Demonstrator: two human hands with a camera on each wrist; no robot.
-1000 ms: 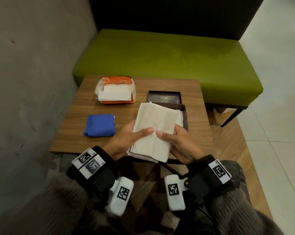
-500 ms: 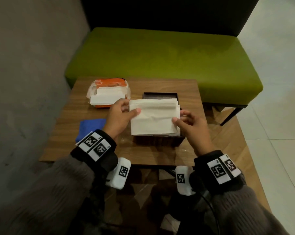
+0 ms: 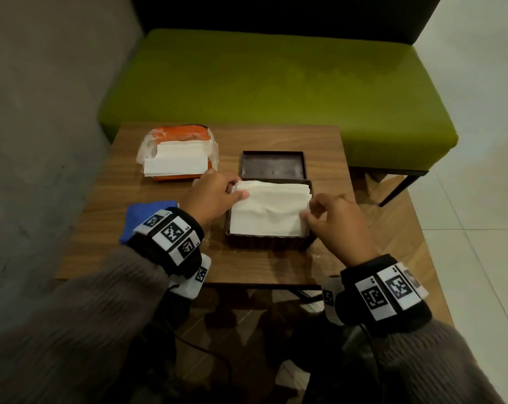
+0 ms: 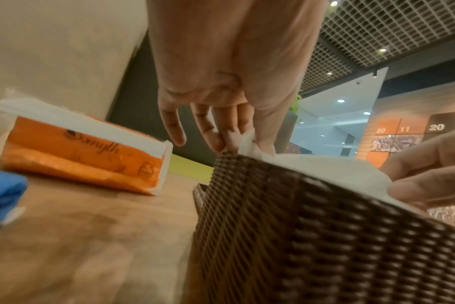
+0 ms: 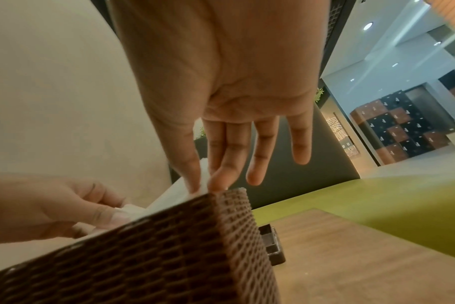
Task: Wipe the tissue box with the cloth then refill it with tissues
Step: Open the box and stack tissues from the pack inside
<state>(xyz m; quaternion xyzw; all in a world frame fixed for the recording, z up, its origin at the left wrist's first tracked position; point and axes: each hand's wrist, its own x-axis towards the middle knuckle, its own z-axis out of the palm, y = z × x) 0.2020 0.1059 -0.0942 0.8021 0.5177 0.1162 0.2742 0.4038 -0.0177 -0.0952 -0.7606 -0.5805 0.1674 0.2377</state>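
The dark brown woven tissue box (image 3: 268, 242) stands open near the middle of the wooden table (image 3: 258, 265). A stack of white tissues (image 3: 268, 209) lies in its top, level with the rim. My left hand (image 3: 239, 189) pinches the stack's left edge between thumb and fingers (image 4: 222, 142). My right hand (image 3: 308, 209) pinches the right edge with thumb and forefinger (image 5: 221, 176). The blue cloth (image 3: 147, 215) lies folded at the left, partly behind my left wrist.
The box's dark lid (image 3: 273, 166) lies upturned just behind the box. An orange tissue pack (image 3: 178, 154), torn open with white tissues showing, sits at the back left. A green bench (image 3: 276, 83) stands behind the table, and a grey wall (image 3: 42, 112) runs along the left.
Both hands carried the tissue stack forward from the table's near edge, turned it crosswise and lowered it into the box. My grip shifted to its left and right edges.
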